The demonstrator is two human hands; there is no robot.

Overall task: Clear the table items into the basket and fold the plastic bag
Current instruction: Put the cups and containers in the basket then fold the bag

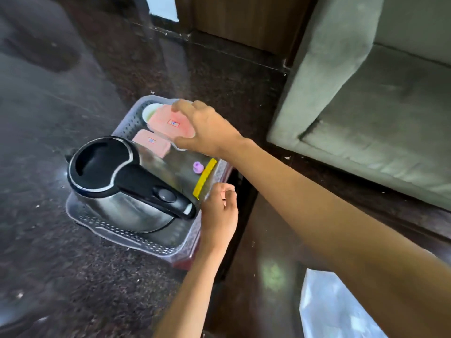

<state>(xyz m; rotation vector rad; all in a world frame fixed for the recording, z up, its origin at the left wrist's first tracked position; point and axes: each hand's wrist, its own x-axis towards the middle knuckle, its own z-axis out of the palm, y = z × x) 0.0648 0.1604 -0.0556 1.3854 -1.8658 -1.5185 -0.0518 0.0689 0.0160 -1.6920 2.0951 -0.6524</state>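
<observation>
Pink box label [173, 123] — blurred, nothing legible.

The basket [136, 242] sits at the table's [48, 264] right edge. In it the kettle [117, 191] stands nearest, boxes [170, 123] behind, the plastic bag [185, 162] across them.

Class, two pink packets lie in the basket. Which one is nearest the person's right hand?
The farther pink packet, beside the white cup, partly under the right hand. The nearer pink packet sits by the kettle.

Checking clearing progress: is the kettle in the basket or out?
In. The kettle stands upright inside the basket, whose rim shows around its base.
</observation>
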